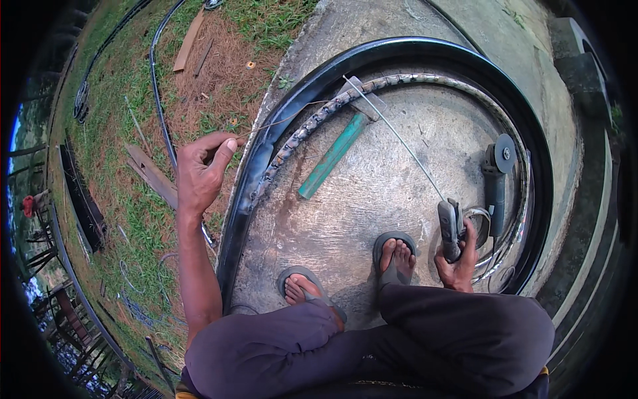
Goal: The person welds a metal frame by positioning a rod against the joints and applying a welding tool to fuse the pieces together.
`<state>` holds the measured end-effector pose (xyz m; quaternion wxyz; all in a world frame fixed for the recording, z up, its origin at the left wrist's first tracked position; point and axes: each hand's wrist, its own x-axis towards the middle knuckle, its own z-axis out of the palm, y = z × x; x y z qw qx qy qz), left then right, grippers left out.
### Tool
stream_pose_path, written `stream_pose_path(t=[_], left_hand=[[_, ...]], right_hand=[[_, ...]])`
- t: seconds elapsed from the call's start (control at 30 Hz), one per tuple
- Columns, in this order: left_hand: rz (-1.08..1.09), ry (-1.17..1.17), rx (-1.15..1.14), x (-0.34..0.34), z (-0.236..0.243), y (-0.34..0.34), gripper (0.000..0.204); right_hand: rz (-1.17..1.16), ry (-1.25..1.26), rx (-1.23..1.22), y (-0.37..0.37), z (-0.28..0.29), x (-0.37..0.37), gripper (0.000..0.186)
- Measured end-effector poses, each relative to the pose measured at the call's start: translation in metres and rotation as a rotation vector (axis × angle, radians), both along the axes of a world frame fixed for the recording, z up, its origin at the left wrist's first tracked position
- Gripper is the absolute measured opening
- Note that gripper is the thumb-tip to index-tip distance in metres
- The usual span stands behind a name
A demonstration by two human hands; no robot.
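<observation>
My left hand [203, 169] is raised at the left and pinches a thin brown wire [286, 120], which runs right to the curved metal. In my right hand [462, 263], low at the right, is a welding electrode holder [450, 229]. A long pale welding electrode [402, 143] extends from it up and left, across a scorched curved bar [325, 113]. I cannot tell whether its tip touches metal. Around the bar bends a wide black metal hoop [425, 45]. A green bar [332, 156] lies inside the hoop, near a small translucent plate [364, 96].
An angle grinder [495, 193] with a disc rests inside the hoop at the right. My sandalled feet [397, 256] stand on the concrete [332, 219]. Grass [126, 113] at the left holds wooden boards [149, 174] and a black cable [158, 86]. Steps [595, 199] lie at the right.
</observation>
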<state>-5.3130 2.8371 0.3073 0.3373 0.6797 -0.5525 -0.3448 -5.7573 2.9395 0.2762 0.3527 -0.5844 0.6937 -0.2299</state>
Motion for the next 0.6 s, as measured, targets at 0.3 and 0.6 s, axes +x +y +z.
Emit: stream_pose_path(t=[0.3,0.6], left_hand=[[0.005,-0.008,-0.008,-0.0026,-0.0021,0.0001,0.023],[0.006,-0.020,-0.016,-0.0004,-0.0016,0.0023,0.023]], right_hand=[[0.072,0.159,-0.048,-0.0009,0.0098,0.0035,0.072],[0.104,0.151,-0.038,-0.0012,0.0120,0.0090,0.069]])
